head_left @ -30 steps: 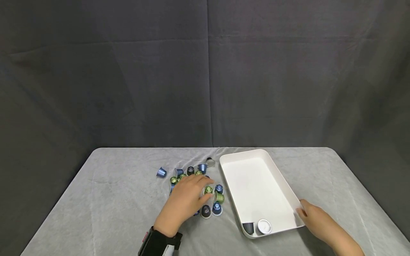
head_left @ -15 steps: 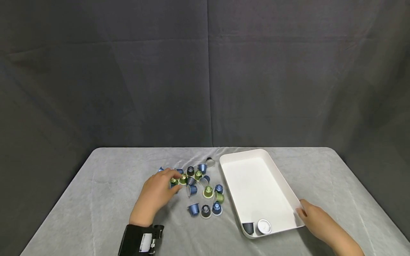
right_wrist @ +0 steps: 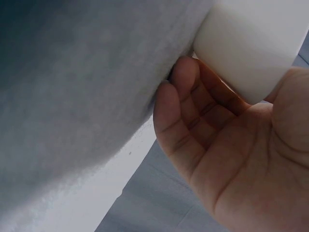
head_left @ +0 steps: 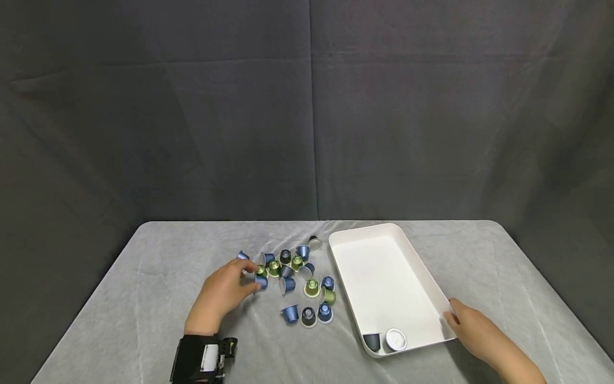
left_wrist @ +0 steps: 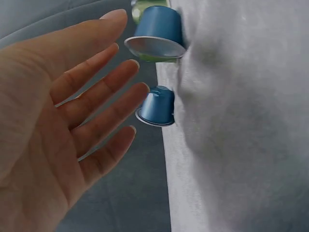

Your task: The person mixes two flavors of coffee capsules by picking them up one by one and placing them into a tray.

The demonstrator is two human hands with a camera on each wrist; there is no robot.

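Observation:
My left hand (head_left: 221, 292) is at the left side of a loose group of coffee capsules, fingers extended and thumb apart. A blue capsule (head_left: 262, 282) lies on its side right at the thumb tip; in the left wrist view this blue capsule (left_wrist: 160, 24) shows its silvery lid end, with nothing between fingers and thumb. Beyond the fingertips is another blue capsule (left_wrist: 158, 105). My right hand (head_left: 472, 326) grips the near right corner of a white tray (head_left: 390, 277), thumb over the rim. In the right wrist view its fingers (right_wrist: 169, 113) curl under the tray's corner (right_wrist: 246, 48).
Inside the tray's near left corner are a dark capsule (head_left: 371, 342) and a capsule with its white lid up (head_left: 395, 340). Between left hand and tray lie several blue, green (head_left: 311, 288) and black capsules (head_left: 308, 317). A grey cloth covers the table (head_left: 144, 309); a dark curtain hangs behind.
My left hand has moved left from over the middle of the capsules to their left side, uncovering several of them. The right hand and the tray have stayed put.

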